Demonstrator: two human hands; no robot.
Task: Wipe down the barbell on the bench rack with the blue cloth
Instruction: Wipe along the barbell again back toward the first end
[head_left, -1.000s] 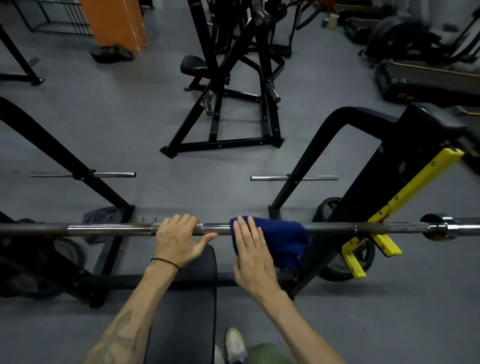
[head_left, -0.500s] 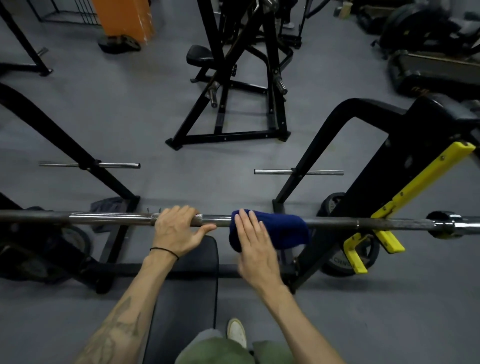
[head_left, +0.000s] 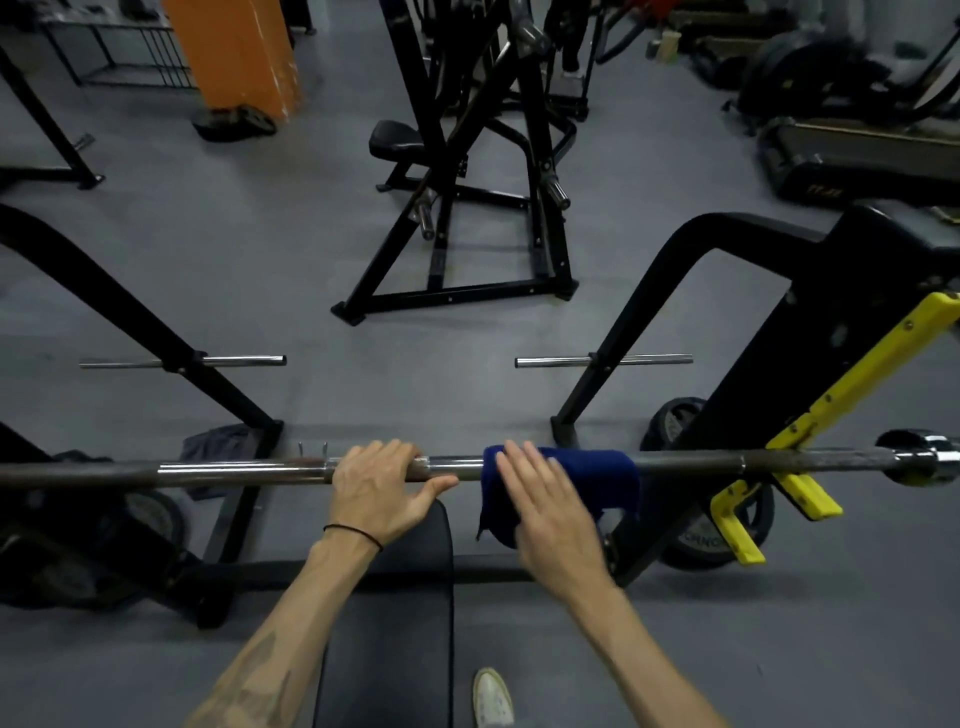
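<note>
The barbell (head_left: 675, 462) lies across the view from left to right on the bench rack (head_left: 800, 364), so any wipe must run sideways along it. The blue cloth (head_left: 587, 478) hangs over the bar just right of centre, under the right hand (head_left: 550, 514), whose fingers lie straight and slightly spread on the cloth's left part. The left hand (head_left: 382, 488) grips the bar just beside it, fingers curled over the top. Against the earlier frames, both hands and the cloth sit in nearly the same place on the bar.

Barbell (head_left: 691, 462) on yellow rack hooks (head_left: 795, 488), blue cloth (head_left: 613, 473) draped over.
</note>
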